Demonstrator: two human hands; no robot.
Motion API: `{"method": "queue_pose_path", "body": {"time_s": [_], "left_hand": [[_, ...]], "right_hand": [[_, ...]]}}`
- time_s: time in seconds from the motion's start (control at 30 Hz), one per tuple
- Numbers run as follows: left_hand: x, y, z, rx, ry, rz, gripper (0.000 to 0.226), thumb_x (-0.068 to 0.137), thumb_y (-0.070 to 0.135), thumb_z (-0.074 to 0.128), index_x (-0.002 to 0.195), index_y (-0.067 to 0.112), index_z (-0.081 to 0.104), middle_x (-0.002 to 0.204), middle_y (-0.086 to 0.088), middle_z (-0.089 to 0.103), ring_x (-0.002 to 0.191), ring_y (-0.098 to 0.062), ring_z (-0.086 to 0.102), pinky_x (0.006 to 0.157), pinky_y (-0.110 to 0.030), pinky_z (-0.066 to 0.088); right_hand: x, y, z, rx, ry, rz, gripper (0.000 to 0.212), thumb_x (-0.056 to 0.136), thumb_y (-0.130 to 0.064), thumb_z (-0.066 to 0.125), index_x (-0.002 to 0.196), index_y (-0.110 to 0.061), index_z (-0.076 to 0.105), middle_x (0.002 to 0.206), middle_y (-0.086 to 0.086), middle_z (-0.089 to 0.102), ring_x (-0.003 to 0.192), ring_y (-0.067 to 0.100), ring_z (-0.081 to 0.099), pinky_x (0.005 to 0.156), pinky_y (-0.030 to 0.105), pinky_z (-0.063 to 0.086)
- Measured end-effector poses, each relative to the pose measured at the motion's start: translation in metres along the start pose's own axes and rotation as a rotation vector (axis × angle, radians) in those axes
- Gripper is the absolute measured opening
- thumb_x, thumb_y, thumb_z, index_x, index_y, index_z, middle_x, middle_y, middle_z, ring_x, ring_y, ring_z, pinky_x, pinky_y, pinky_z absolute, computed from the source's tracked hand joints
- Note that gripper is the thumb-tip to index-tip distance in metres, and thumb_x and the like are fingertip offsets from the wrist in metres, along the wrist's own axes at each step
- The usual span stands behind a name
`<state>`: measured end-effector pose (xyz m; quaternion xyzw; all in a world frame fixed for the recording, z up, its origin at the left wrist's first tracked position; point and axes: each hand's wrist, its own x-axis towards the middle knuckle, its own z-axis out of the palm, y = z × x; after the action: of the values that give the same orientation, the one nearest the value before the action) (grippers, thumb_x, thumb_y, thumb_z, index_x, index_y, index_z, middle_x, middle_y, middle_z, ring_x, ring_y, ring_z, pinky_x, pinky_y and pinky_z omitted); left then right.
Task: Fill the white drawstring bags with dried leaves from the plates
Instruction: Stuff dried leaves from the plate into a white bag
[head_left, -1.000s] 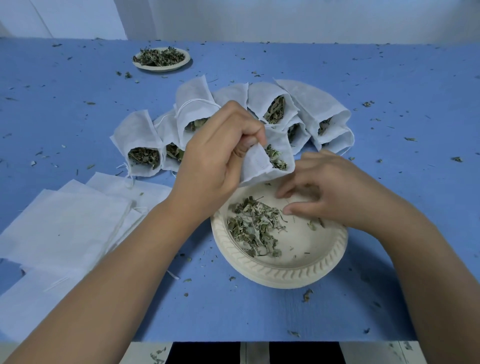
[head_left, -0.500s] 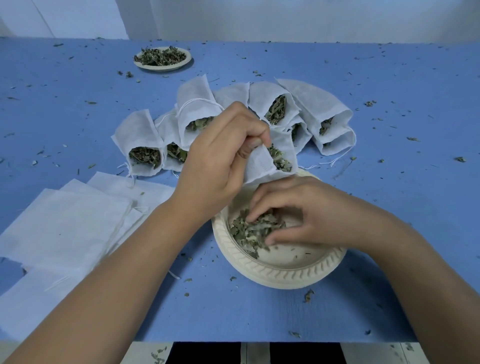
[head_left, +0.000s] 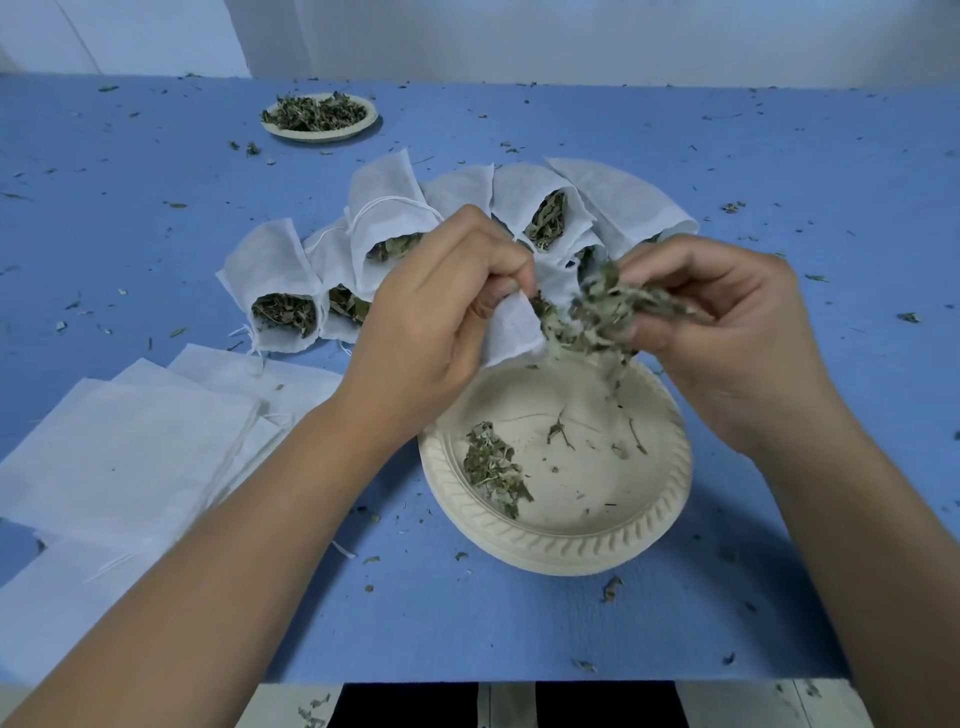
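Left hand (head_left: 441, 306) and right hand (head_left: 727, 338) work above the plate (head_left: 571, 545), so spills land in it: the left pinches the bag (head_left: 511, 332) open, the right clamps a clump of dried leaves (head_left: 608, 312) to feed in.

Blue table (head_left: 779, 156): plates (head_left: 561, 540), bags (head_left: 270, 270), leaf scraps (head_left: 613, 590).

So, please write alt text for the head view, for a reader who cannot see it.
A person's left hand holds a white drawstring bag open over a cream plate while the right hand holds a clump of dried leaves at its mouth. Filled bags lie behind, flat empty bags at left, on a blue table.
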<state>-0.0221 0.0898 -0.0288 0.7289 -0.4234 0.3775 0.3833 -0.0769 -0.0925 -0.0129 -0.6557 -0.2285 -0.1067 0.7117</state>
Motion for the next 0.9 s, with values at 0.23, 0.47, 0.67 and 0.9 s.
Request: {"method": "queue_pose_path", "body": {"time_s": [0.23, 0.47, 0.67, 0.9], "left_hand": [[-0.001, 0.005, 0.004, -0.051, -0.010, 0.040, 0.033, 0.099, -0.002, 0.036, 0.082, -0.008, 0.063, 0.089, -0.002, 0.047, 0.083, -0.001, 0.041, 0.079, -0.008, 0.034], [-0.005, 0.002, 0.006, -0.049, -0.045, 0.059, 0.024, 0.094, -0.011, 0.042, 0.084, -0.007, 0.064, 0.081, -0.008, 0.053, 0.076, -0.013, 0.048, 0.073, -0.013, 0.036], [-0.003, 0.002, 0.005, -0.025, -0.050, 0.064, 0.023, 0.092, -0.013, 0.043, 0.084, -0.008, 0.063, 0.086, -0.004, 0.049, 0.079, -0.003, 0.043, 0.076, -0.010, 0.034], [-0.003, 0.003, 0.005, -0.018, -0.056, 0.043, 0.024, 0.094, -0.008, 0.042, 0.083, -0.007, 0.063, 0.082, -0.009, 0.054, 0.080, -0.007, 0.046, 0.078, -0.010, 0.035]], "right_hand": [[0.000, 0.008, 0.007, 0.172, 0.208, 0.027, 0.019, 0.054, -0.011, 0.083, 0.067, -0.021, 0.073, 0.072, -0.005, 0.072, 0.068, 0.009, 0.068, 0.067, 0.019, 0.053], [-0.005, 0.019, 0.008, -0.710, 0.057, -0.228, 0.015, 0.077, 0.001, 0.069, 0.090, -0.005, 0.072, 0.084, 0.005, 0.070, 0.080, 0.016, 0.067, 0.075, 0.031, 0.055], [-0.004, 0.015, 0.002, -0.558, -0.028, -0.172, 0.029, 0.077, 0.000, 0.072, 0.101, -0.010, 0.060, 0.106, 0.004, 0.058, 0.102, 0.020, 0.060, 0.086, 0.033, 0.053], [-0.006, 0.018, 0.008, -0.750, -0.054, -0.339, 0.010, 0.080, 0.008, 0.068, 0.085, 0.000, 0.071, 0.083, 0.008, 0.066, 0.076, 0.014, 0.062, 0.072, 0.024, 0.051]]}}
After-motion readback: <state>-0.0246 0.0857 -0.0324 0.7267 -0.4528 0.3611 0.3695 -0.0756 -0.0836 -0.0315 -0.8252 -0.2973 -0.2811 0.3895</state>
